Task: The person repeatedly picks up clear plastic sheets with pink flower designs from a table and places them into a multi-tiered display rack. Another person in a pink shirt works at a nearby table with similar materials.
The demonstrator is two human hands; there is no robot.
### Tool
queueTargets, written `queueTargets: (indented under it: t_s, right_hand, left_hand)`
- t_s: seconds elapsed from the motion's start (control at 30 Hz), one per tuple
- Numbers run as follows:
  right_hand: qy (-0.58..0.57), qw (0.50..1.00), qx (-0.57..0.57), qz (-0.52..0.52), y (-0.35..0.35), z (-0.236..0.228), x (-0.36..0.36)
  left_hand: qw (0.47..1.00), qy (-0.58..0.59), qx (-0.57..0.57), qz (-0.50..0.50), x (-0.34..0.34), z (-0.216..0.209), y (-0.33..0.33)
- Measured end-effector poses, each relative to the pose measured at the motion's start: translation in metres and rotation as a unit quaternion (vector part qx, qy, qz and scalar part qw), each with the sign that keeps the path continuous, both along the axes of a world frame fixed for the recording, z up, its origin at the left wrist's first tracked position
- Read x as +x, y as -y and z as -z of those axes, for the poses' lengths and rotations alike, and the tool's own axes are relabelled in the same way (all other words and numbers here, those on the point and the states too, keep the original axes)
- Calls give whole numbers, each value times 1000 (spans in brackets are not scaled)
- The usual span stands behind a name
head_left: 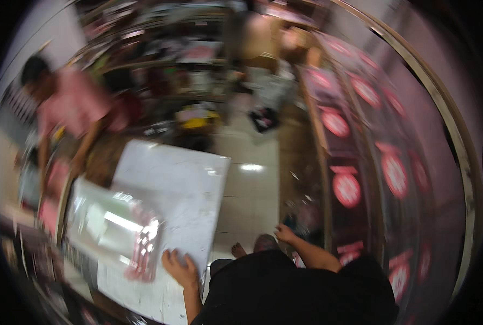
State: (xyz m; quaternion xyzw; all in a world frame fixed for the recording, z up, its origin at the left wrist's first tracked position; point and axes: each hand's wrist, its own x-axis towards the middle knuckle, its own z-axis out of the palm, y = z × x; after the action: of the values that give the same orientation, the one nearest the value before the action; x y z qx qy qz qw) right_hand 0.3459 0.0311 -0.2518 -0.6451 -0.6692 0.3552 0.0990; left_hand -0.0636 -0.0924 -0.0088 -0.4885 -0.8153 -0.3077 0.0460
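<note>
My left hand [180,268] is over the near right part of a white board [190,179] on the work table, its fingers apart and holding nothing. Just left of that hand lies a glossy clear plastic packet [114,222] with pink-red marks along its right side, and light glares off it. On the other side of my body, my right hand [286,234] hangs over the floor beside the right-hand racks. Blur hides whether its fingers are closed, and I see no object in it.
Across the table at the left, a person in a pink shirt [81,103] leans over with arms lowered. Stacked dark panels with red-and-white round prints [347,189] line the right side. Cluttered shelves [198,65] fill the back. A tiled floor aisle [247,189] runs between.
</note>
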Motion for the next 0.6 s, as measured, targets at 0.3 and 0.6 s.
queueTargets:
  t_s: [0.3,0.6]
  right_hand:
    - [-28,969,-173,175,49,-35,31]
    - [-22,955,-255,152,66,-67,17]
  left_hand:
    - [999,-7,-18,35,-3,14,-3]
    - [999,5,11,37,-1,-3,-3]
